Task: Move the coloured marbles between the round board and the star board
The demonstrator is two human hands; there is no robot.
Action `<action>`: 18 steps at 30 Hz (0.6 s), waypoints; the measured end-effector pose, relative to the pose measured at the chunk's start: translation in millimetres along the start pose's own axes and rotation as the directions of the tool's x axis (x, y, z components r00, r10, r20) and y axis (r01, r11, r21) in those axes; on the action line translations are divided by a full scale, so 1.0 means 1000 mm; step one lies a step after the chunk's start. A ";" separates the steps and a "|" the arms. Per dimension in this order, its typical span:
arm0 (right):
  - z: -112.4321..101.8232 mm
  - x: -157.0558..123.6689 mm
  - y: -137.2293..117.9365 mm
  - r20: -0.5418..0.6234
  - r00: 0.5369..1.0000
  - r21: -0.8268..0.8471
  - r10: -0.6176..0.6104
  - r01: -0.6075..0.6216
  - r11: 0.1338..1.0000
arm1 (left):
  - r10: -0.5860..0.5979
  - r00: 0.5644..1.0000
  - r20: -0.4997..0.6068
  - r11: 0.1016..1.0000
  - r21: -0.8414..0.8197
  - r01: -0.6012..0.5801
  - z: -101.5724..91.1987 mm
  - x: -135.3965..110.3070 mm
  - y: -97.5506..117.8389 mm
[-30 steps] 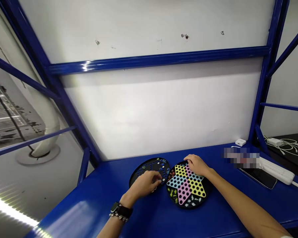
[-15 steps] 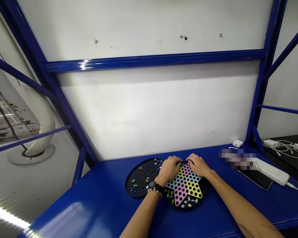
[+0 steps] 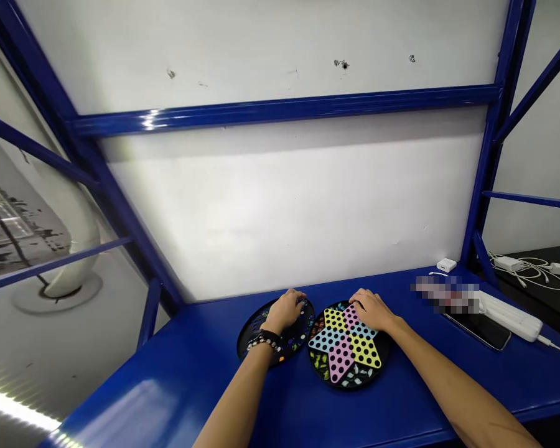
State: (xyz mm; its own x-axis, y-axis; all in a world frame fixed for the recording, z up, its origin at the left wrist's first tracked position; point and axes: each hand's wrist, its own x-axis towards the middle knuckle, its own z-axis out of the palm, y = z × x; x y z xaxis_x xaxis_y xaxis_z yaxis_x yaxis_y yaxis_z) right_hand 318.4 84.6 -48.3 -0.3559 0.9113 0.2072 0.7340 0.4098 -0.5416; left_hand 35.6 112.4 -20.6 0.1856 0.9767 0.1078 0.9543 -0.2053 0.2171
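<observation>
Seeing a round Chinese checkers board (image 3: 341,346) flat on the glossy worktop (image 3: 186,361), pink star tip aimed nearward; with right fingers (image 3: 361,297) bent at its far rim, left fingers (image 3: 297,294) over round black tray (image 3: 251,331); can't tell what either grips.

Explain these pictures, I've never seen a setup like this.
There's no machine: you see a person's bare left hand and right hand, filmed by a camera on that person's head, looking down. Every picture comes from it. On the table lie a left board and a right board, both round. The left hand is over the left board; I can't tell whether it holds anything. The right hand rests on the right board's far edge. That board has a coloured star with pieces around it. Farther right lie a phone and a white bar.
</observation>
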 end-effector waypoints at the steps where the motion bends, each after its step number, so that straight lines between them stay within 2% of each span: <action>1: 0.000 0.000 0.000 -0.001 1.000 0.000 0.002 -0.002 1.000 | -0.012 1.000 -0.001 1.000 0.010 0.012 0.002 0.002 0.003; 4: 0.000 0.000 0.000 0.007 1.000 -0.001 0.003 -0.003 1.000 | -0.054 0.999 0.006 0.998 0.035 0.054 0.003 0.006 0.008; 9: 0.000 0.000 -0.001 0.023 1.000 -0.007 0.012 -0.012 1.000 | -0.117 0.993 0.027 0.991 0.063 0.115 -0.001 0.006 0.001; 12: -0.001 -0.001 -0.003 0.021 1.000 -0.002 0.015 -0.015 1.000 | -0.115 0.993 0.028 0.993 0.031 0.115 -0.006 0.003 -0.001; 15: -0.002 -0.001 -0.005 0.026 0.999 -0.001 0.023 -0.023 1.000 | -0.055 0.998 0.018 0.998 -0.043 0.055 -0.014 -0.007 0.002; 18: -0.003 -0.001 -0.006 0.033 0.999 0.006 0.029 -0.029 1.000 | 0.096 0.992 0.079 0.973 -0.216 -0.077 -0.021 -0.021 0.010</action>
State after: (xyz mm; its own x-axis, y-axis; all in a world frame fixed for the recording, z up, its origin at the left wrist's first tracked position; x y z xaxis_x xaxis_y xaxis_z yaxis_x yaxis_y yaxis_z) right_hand 316.1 80.8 -42.5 -0.3537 0.9207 0.1646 0.7403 0.3832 -0.5524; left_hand 36.7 88.5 -0.6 0.2941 0.9544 0.0507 0.8640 -0.2882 0.4128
